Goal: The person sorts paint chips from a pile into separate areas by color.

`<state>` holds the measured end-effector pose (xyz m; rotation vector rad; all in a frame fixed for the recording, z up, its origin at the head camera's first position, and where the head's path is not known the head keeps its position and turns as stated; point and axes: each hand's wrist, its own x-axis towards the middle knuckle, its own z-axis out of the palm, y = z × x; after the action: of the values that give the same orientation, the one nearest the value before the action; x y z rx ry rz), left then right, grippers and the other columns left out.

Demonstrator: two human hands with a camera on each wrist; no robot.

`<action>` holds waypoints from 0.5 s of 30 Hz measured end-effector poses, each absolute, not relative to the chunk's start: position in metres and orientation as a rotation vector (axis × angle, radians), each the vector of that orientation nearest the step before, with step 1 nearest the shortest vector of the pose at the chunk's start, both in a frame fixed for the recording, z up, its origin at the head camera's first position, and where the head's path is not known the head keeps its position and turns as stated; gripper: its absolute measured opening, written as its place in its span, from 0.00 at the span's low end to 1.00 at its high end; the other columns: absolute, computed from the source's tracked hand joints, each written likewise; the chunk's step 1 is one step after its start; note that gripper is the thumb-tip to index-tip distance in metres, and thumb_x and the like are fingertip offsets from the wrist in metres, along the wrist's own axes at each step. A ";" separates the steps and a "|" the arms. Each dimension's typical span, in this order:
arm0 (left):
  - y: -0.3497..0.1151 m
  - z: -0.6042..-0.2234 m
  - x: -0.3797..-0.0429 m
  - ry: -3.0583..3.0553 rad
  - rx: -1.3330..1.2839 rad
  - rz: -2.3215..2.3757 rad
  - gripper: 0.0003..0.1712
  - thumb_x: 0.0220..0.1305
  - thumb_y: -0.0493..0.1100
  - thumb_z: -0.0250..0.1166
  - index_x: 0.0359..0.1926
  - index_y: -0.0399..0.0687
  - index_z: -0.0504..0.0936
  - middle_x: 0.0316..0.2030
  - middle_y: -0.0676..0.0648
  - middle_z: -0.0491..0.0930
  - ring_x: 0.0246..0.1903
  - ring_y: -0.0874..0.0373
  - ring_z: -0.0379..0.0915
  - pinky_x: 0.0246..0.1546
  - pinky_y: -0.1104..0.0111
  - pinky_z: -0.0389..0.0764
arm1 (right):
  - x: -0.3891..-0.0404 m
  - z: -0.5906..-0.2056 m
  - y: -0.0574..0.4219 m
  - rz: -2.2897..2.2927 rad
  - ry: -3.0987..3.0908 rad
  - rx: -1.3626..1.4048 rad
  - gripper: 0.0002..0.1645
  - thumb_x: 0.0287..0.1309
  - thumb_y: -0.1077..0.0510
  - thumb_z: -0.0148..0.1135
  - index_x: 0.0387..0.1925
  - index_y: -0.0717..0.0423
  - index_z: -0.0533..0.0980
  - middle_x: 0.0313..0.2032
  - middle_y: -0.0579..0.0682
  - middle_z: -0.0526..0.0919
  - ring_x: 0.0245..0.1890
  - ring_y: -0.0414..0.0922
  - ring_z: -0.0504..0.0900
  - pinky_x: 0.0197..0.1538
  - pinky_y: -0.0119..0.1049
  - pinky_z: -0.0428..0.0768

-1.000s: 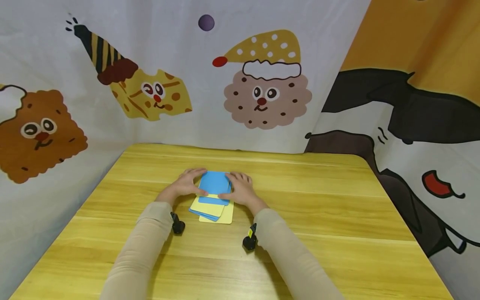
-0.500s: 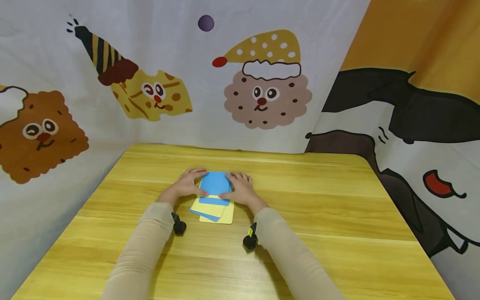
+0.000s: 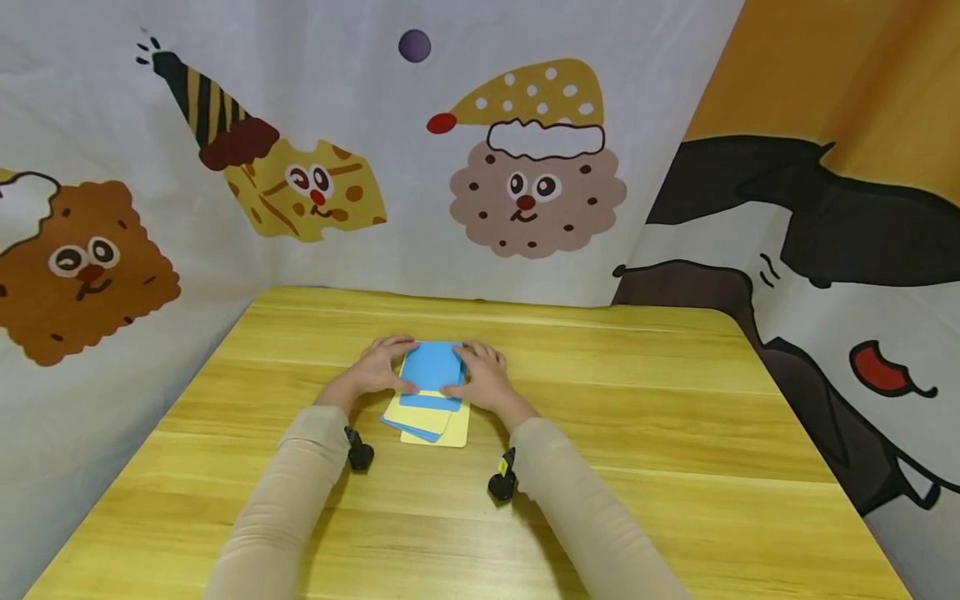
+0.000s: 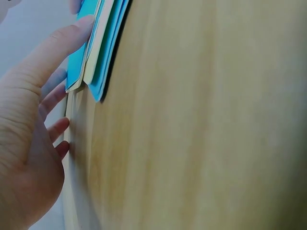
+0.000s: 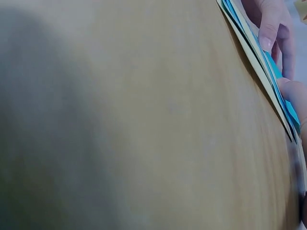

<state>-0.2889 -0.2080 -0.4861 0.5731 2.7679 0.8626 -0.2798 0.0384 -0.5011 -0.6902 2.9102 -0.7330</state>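
A fanned pile of blue and yellow cards lies on the table, seen in the head view. On top is a blue card [image 3: 432, 364], with another blue edge [image 3: 430, 402] and a yellow card [image 3: 416, 417] showing nearer the person. My left hand [image 3: 375, 367] spans the top card's left side, thumb at the near edge and fingers at the far corner. Mirroring it, my right hand [image 3: 486, 377] holds the right side. In the left wrist view the left thumb [image 4: 67, 40] lies against the layered cards. The right thumb [image 5: 293, 93] touches them in the right wrist view.
The wooden table [image 3: 637, 417] extends on all sides of the pile. Behind it hangs a pale curtain [image 3: 420, 250] printed with cartoon figures. A small black device [image 3: 360, 454] sits at the left cuff and another [image 3: 501, 483] at the right.
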 end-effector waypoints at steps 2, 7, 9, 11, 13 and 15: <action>-0.208 -0.486 -0.289 2.768 0.580 0.867 0.55 0.45 0.56 0.77 0.71 0.44 0.63 0.71 0.40 0.54 0.67 0.37 0.44 0.61 0.39 0.51 | -0.279 -0.501 0.039 -0.755 2.905 -0.697 0.55 0.50 0.32 0.65 0.73 0.51 0.57 0.70 0.52 0.57 0.69 0.54 0.52 0.67 0.53 0.45; -0.205 -0.484 -0.288 2.767 0.604 0.888 0.54 0.45 0.55 0.78 0.70 0.42 0.63 0.70 0.40 0.55 0.67 0.38 0.46 0.61 0.40 0.53 | -0.280 -0.503 0.040 -0.798 2.892 -0.716 0.59 0.47 0.32 0.68 0.72 0.56 0.56 0.69 0.55 0.57 0.69 0.54 0.52 0.68 0.52 0.45; -0.204 -0.484 -0.288 2.770 0.616 0.890 0.55 0.44 0.55 0.78 0.70 0.42 0.63 0.69 0.40 0.56 0.66 0.38 0.47 0.60 0.40 0.55 | -0.281 -0.504 0.040 -0.817 2.882 -0.718 0.61 0.45 0.32 0.70 0.72 0.58 0.56 0.69 0.56 0.56 0.69 0.54 0.52 0.68 0.52 0.45; -0.202 -0.483 -0.287 2.771 0.626 0.890 0.55 0.44 0.55 0.78 0.70 0.42 0.64 0.69 0.40 0.56 0.65 0.38 0.48 0.60 0.41 0.56 | -0.280 -0.503 0.040 -0.844 2.869 -0.721 0.63 0.43 0.33 0.71 0.72 0.60 0.56 0.69 0.57 0.56 0.68 0.54 0.52 0.68 0.52 0.45; -0.201 -0.482 -0.286 2.774 0.632 0.886 0.55 0.43 0.55 0.79 0.70 0.42 0.64 0.68 0.41 0.57 0.65 0.39 0.49 0.60 0.42 0.57 | -0.280 -0.503 0.041 -0.854 2.858 -0.722 0.63 0.43 0.33 0.72 0.72 0.61 0.55 0.68 0.57 0.56 0.68 0.54 0.51 0.68 0.51 0.45; -0.200 -0.481 -0.284 2.777 0.638 0.879 0.55 0.43 0.54 0.79 0.69 0.42 0.64 0.68 0.41 0.58 0.64 0.40 0.50 0.60 0.42 0.57 | -0.280 -0.502 0.041 -0.872 2.849 -0.730 0.63 0.43 0.35 0.73 0.71 0.62 0.55 0.68 0.58 0.56 0.68 0.54 0.51 0.68 0.51 0.44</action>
<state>-0.2845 -0.1996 -0.4806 0.6381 2.7775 0.8793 -0.2800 0.0413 -0.5023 -0.7297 2.8495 -0.8722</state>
